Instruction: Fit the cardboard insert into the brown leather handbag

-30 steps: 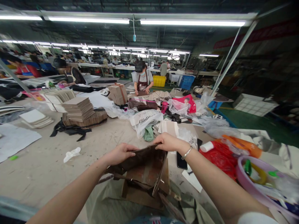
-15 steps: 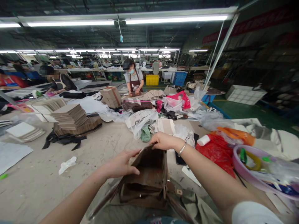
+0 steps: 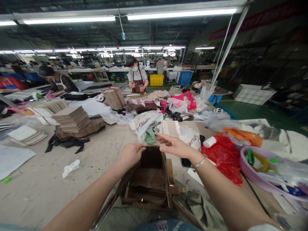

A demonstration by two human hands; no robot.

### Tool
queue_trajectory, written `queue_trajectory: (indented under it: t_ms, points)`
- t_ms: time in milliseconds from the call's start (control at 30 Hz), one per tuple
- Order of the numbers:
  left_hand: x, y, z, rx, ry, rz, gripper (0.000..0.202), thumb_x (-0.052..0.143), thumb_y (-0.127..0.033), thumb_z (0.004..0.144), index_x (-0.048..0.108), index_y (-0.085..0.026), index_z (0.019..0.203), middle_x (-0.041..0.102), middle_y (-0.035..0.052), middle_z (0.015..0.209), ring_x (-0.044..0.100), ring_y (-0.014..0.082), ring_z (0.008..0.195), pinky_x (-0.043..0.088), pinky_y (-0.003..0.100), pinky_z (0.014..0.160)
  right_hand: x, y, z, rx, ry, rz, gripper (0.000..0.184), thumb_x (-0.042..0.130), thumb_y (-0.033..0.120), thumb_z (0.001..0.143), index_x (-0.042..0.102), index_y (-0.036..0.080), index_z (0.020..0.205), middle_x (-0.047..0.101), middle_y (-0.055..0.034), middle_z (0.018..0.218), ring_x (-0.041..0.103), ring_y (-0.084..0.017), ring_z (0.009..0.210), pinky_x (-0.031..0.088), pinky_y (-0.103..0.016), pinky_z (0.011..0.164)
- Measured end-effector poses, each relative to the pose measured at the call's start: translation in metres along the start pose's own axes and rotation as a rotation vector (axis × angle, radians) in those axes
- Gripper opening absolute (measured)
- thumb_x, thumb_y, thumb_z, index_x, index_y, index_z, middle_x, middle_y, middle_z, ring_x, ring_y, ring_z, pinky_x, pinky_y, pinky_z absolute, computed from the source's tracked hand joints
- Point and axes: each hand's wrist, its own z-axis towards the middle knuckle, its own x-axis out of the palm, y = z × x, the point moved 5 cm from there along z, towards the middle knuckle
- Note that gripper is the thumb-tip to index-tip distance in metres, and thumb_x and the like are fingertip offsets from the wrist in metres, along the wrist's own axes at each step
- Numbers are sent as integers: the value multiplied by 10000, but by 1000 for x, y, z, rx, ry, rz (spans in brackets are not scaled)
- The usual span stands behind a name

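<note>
A brown paper bag point(image 3: 150, 179) stands open on the worktable right in front of me, its mouth facing up. My left hand point(image 3: 131, 155) is closed on the bag's far left rim. My right hand point(image 3: 175, 147) hovers just above the bag's far right rim with its fingers stretched out and apart, holding nothing. A bracelet sits on my right wrist. Folded brown card lies inside the bag.
A stack of flat brown bags point(image 3: 74, 120) lies at the left, white sheets point(image 3: 24, 134) beyond it. Plastic bags point(image 3: 144, 123), a red bag point(image 3: 223, 158) and a pink basin point(image 3: 267, 179) crowd the right. A dark phone point(image 3: 186, 162) lies by my right wrist. Other people work across the table.
My right hand has let go of the bag's rim and lifted with fingers spread. My left hand moved to the far rim and gripped it. The bag's mouth now stands wider.
</note>
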Motion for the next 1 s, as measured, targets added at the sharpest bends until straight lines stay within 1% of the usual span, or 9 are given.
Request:
queue_trajectory:
  t_ms: [100, 167, 267, 433, 567, 700, 867, 933, 1000]
  points:
    - [1, 1, 0, -29, -4, -66, 323, 420, -333, 867, 682, -224, 1022, 712, 58, 985, 640, 208, 894, 445, 289, 801, 13, 2, -40, 135, -226, -183, 868, 589, 531, 775, 176, 176, 1451, 400, -150, 1390, 418, -276, 1239, 347, -434, 1014]
    - [1, 0, 0, -30, 3, -84, 355, 409, -353, 870, 655, -220, 1089, 687, 69, 1065, 623, 224, 966, 434, 305, 851, 32, 3, -68, 238, -231, -284, 929, 587, 567, 756, 141, 151, 1456, 340, -175, 1423, 380, -311, 1265, 332, -456, 1017]
    - [1, -1, 1, -32, 41, -36, 415, 371, -415, 875, 672, -189, 1048, 688, 113, 1036, 617, 270, 961, 433, 354, 849, 54, 8, -97, 338, -153, -344, 780, 546, 537, 794, 271, 157, 1417, 496, -175, 1302, 509, -317, 1142, 416, -417, 907]
    - [-3, 0, 8, -54, 129, -54, 557, 337, -540, 859, 714, -131, 878, 693, 166, 944, 609, 317, 950, 414, 415, 886, 54, 16, -102, 388, -70, -468, 296, 369, 322, 904, 612, 192, 1009, 688, -94, 875, 641, -238, 812, 421, -288, 680]
    - [-11, 8, -8, 38, 209, -531, 618, 377, -608, 831, 537, -182, 1249, 556, 109, 1276, 499, 282, 1170, 352, 390, 1011, 48, 15, -95, 432, -100, -577, 329, 327, 298, 912, 630, 171, 892, 686, -108, 825, 641, -245, 780, 408, -300, 665]
    - [-5, 49, -73, -58, 103, -851, 644, 344, -575, 863, 290, -236, 1407, 401, 95, 1416, 435, 258, 1245, 333, 414, 1047, 51, 10, -107, 348, -187, -464, 431, 319, 399, 929, 498, 175, 1252, 617, -129, 1152, 591, -256, 1017, 436, -352, 840]
    - [53, 97, -193, -141, 11, -738, 862, 540, -712, 649, 354, -275, 1369, 366, 79, 1438, 332, 331, 1307, 292, 436, 1093, 55, -8, -162, 256, -235, -362, 746, 474, 459, 853, 116, 218, 1462, 209, -95, 1494, 246, -262, 1344, 246, -447, 1087]
    - [80, 101, -226, -198, -34, -618, 948, 637, -690, 559, 336, -307, 1373, 355, 64, 1442, 295, 358, 1320, 257, 459, 1108, 63, -18, -184, 330, -183, -294, 823, 554, 463, 802, 112, 244, 1461, 273, -105, 1469, 300, -283, 1318, 279, -458, 1070]
    - [105, 95, -242, -287, -16, -559, 735, 577, -643, 660, 426, -324, 1305, 486, 66, 1333, 405, 352, 1248, 336, 470, 1053, 74, -26, -198, 405, -108, -182, 841, 586, 471, 777, 146, 245, 1457, 468, -131, 1337, 468, -295, 1191, 381, -449, 995]
